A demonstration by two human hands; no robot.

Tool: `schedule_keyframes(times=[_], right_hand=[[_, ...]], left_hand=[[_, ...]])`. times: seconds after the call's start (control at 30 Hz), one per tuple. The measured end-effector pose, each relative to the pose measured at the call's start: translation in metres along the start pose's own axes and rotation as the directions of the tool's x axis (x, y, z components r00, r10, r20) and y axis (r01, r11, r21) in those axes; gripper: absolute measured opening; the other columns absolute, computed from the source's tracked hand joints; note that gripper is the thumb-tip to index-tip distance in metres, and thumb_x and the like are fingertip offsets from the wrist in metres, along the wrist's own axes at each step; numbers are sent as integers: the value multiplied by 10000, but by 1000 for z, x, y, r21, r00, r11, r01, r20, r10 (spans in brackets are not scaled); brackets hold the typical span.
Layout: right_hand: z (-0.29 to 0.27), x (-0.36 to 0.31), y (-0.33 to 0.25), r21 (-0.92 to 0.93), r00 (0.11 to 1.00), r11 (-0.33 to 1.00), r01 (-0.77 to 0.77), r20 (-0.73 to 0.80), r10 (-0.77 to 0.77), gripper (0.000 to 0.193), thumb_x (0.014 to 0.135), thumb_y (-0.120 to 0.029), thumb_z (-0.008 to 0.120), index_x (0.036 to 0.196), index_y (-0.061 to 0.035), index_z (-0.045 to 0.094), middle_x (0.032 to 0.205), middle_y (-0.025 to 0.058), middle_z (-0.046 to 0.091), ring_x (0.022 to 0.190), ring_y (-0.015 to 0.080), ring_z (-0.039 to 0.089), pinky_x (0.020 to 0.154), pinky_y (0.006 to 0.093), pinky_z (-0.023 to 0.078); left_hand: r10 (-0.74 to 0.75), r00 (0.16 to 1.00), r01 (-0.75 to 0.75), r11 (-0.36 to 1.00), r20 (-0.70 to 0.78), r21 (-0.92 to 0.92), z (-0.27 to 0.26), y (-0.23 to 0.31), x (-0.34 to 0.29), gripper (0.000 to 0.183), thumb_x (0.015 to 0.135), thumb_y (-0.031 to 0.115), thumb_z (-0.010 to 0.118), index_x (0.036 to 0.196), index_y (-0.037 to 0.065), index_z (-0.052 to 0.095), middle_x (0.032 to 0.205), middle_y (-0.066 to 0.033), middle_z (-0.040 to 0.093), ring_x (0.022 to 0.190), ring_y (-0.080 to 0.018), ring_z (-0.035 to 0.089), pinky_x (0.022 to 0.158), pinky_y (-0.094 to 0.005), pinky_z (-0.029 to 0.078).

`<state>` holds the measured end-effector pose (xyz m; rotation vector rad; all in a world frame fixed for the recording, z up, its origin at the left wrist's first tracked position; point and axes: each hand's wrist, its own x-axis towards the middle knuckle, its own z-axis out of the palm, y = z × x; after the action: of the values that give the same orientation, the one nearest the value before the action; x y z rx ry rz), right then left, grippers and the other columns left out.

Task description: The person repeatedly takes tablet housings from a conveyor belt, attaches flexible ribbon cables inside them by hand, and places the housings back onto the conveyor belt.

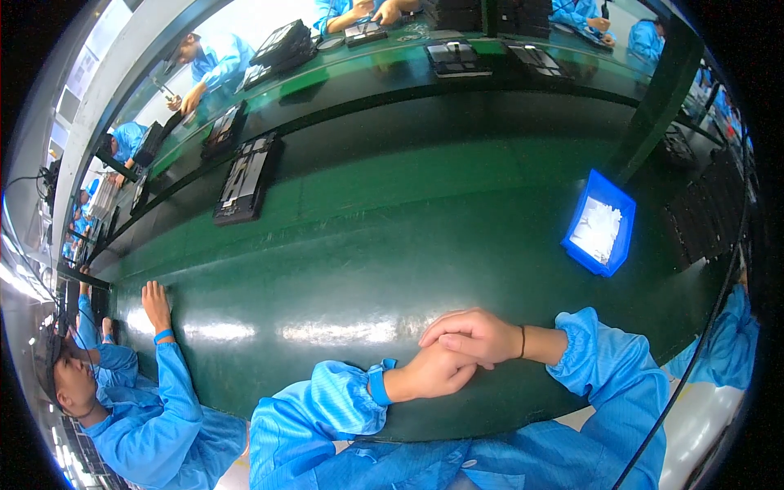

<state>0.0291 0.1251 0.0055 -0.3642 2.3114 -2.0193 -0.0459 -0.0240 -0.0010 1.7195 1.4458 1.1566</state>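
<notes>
Near the front edge of the green table [327, 253], my two hands rest together. My right hand [478, 335] lies over the back of my left hand [437, 371], its fingers wrapped round it. The left hand is loosely curled under the right, its fingers partly hidden. No object shows in either hand. A blue band [378, 385] circles my left wrist and a thin dark bracelet [523, 341] my right one. The thing nearest my hands is a blue bin [578, 219] with small white pieces [599, 233], farther off to the right.
A dark flat device [247, 180] lies beyond my hands at the left, below a raised shelf carrying similar devices [457, 59]. Black trays [709, 204] are stacked at the right. A co-worker's hand [155, 306] rests on the table at left. A black cable [704, 343] hangs at right.
</notes>
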Motion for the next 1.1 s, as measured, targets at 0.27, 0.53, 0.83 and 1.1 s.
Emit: schedule_keyframes(times=[0.27,0.53,0.83,1.1], right_hand=[[1,-1,-1,2,1000,1000,-2,-6,2,276,940,-154,477,1085,-6,659,1116,152,659,1062,273,620,949,360,467],[0,-1,-3,-7,1000,1000,-11,-3,11,280,933,-156,478,1089,-8,657,1122,155,654,1063,279,616,953,365,463],[0,-1,-2,-1,1000,1000,-10,2,10,279,937,-148,473,1092,-7,657,1119,155,656,1064,275,616,955,363,462],[0,0,-2,0,1000,1000,1,1,-1,283,937,-145,465,1094,-7,656,1113,156,658,1060,275,619,949,359,465]], left_hand=[[0,1000,0,1000,13,3,2,-3,-2,244,804,-17,526,934,52,721,958,-124,698,940,-289,657,847,-388,520],[-35,999,35,999,18,4,0,0,-2,244,820,-6,524,936,71,725,961,-116,697,950,-280,650,853,-384,513],[-34,999,34,999,20,-2,1,-1,-3,251,824,-4,522,951,72,724,971,-117,695,963,-286,648,867,-387,509],[-34,999,34,999,24,-2,0,-1,-2,253,817,-7,524,955,70,722,972,-122,694,960,-286,649,865,-387,511]])
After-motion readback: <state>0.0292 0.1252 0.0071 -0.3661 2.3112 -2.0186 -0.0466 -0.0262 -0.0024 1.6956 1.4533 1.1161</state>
